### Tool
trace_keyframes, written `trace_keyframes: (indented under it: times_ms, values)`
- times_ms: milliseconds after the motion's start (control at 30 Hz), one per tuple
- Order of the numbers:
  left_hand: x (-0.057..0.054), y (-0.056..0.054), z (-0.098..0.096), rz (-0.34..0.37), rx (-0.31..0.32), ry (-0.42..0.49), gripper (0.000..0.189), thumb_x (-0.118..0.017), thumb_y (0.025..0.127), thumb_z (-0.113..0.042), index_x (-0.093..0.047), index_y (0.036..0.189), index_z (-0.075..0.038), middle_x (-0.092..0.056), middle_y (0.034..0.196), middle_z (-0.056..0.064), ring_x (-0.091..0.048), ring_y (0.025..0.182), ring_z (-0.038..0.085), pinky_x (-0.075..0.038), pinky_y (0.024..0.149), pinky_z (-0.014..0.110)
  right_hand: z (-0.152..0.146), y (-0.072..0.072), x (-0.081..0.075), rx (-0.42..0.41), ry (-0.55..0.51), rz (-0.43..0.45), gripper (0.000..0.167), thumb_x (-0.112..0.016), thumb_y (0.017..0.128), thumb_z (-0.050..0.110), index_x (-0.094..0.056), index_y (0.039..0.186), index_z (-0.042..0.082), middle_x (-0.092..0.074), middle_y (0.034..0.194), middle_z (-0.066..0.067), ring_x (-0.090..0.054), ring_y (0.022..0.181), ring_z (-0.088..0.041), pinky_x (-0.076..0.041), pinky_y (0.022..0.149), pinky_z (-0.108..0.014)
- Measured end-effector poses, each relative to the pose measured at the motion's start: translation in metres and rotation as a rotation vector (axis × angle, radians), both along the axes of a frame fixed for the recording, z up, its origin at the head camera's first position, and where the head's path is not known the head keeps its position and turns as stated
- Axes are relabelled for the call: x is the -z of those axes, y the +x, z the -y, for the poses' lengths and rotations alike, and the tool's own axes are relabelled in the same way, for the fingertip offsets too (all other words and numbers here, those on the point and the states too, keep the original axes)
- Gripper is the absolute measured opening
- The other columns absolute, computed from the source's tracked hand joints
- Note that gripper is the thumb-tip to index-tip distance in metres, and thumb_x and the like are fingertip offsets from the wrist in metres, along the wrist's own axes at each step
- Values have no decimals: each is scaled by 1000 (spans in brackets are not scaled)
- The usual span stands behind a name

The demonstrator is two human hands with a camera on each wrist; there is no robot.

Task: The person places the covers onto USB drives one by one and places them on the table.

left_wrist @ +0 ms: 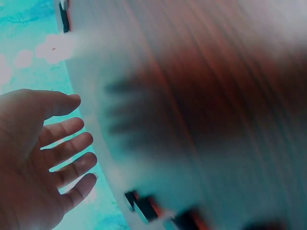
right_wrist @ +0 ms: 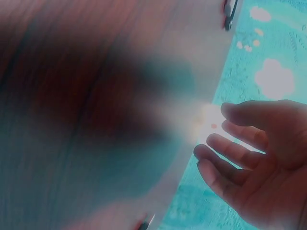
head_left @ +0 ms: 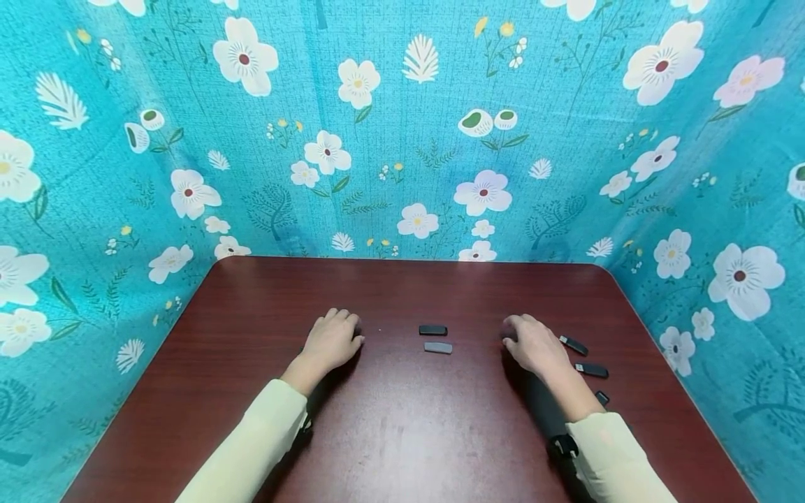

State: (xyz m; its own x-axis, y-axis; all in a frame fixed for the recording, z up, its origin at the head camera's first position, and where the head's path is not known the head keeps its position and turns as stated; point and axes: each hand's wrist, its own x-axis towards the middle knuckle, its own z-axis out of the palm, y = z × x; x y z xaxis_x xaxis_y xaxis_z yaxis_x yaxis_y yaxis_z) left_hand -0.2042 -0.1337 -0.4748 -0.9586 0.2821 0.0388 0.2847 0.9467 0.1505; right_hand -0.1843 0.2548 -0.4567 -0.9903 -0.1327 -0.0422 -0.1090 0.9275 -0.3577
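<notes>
My left hand (head_left: 330,339) hovers over the left half of the table, fingers loosely bent. In the left wrist view its palm (left_wrist: 24,163) shows nothing held, with thumb and fingers apart. My right hand (head_left: 534,344) is over the right half, and the right wrist view shows its relaxed fingers (right_wrist: 235,148) around nothing. Between the hands lie a small flat black stick (head_left: 433,330) and a grey one (head_left: 437,347) just in front of it. Beside the right hand lie a black USB stick (head_left: 575,346) and a second USB stick (head_left: 592,370), both with metal plugs showing.
Another small black piece (head_left: 602,397) lies by the right forearm, partly hidden by it. The dark red-brown table (head_left: 402,293) has rounded back corners. A blue flowered curtain (head_left: 390,140) surrounds it at the back and sides. Dark wrist gear (head_left: 562,445) sits under the right cuff.
</notes>
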Motion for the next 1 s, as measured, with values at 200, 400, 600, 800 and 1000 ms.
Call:
trace_keyframes:
  times_ms: [200, 400, 600, 800, 1000]
  values:
    - [0, -2, 17, 14, -29, 15, 18, -68, 96, -28, -68, 106, -13, -65, 115, 7, -54, 111, 30, -46, 88, 50, -18, 3, -2, 26, -3, -3, 37, -66, 97, 15, -60, 131, 0, -58, 131, -26, -58, 114, -44, -49, 89, -61]
    - [-2, -2, 28, 38, -41, 29, 23, -68, 97, -27, -68, 113, -10, -64, 121, 10, -52, 114, 32, -46, 90, 51, -29, 5, -3, 37, 0, -9, 37, -65, 97, 14, -59, 131, 0, -56, 132, -28, -57, 114, -45, -48, 88, -62]
    - [-2, -3, 39, 62, -49, 55, 24, -68, 96, -23, -67, 114, -7, -63, 118, 13, -54, 112, 33, -48, 91, 52, -45, 6, -4, 44, 15, -10, 39, -65, 96, 13, -58, 131, -3, -56, 130, -31, -55, 114, -46, -47, 89, -62]
    - [0, -5, 50, 94, -68, 62, 25, -68, 96, -20, -66, 115, -5, -64, 113, 14, -57, 108, 35, -49, 90, 53, -61, 7, -5, 44, 27, -24, 40, -67, 93, 10, -59, 129, -6, -55, 126, -34, -52, 113, -50, -46, 91, -64]
    - [4, -7, 60, 98, -59, 73, 22, -67, 95, -16, -68, 113, -4, -64, 110, 14, -57, 108, 36, -50, 91, 53, -73, 8, 0, 56, 34, -29, 39, -67, 93, 9, -59, 127, -9, -54, 125, -36, -48, 114, -52, -44, 92, -65]
